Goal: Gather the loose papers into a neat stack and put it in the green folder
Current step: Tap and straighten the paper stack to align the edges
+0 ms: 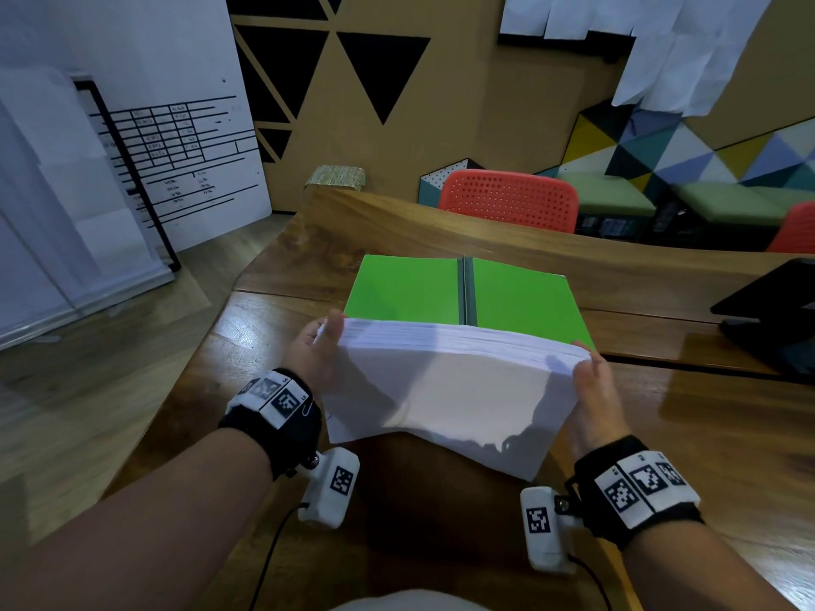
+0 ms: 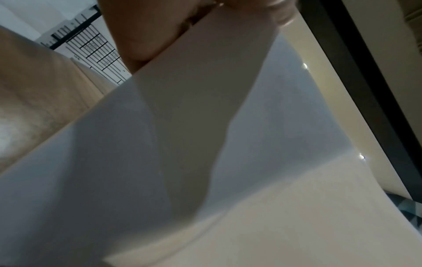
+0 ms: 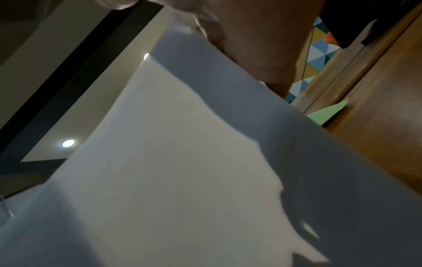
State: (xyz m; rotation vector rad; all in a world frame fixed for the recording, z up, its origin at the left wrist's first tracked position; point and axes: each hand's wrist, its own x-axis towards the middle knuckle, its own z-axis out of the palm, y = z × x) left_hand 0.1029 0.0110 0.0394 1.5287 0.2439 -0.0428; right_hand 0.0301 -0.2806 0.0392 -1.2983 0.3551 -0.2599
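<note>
Both hands on the paper stack [image 1: 445, 385] right now, held up off the wooden table [image 1: 727, 434] and tilted, far edge raised toward the camera, near edge dipping toward the body. Left hand [image 1: 315, 352] clamped on the stack's left side, thumb over the top sheet; right hand [image 1: 593, 390] clamped on the right side the same way. Fingers underneath mostly hidden in the head view, though the wrist views show each thumb pressed down on the paper's face.

Stack looks pretty well squared along the top edge, with a couple of sheets poking out at the lower left corner. So probably gathering done, tidying nearly done.

Green folder [image 1: 423, 288] lying open flat on the table, straight ahead of the stack and just beyond it, spine running away from the body down the middle. Far edge of the paper already overlapping the folder's near edge from this angle, no telling whether touching or just hovering above.

Key bit for the next move: folder sits dead ahead, both hands about equally near, stack's long side across the body. So likely a short push forward and down onto one flap, probably the right one since the stack sits a touch right of the spine.

Black laptop-looking thing [image 1: 776, 310] off to the right, well apart.
</note>
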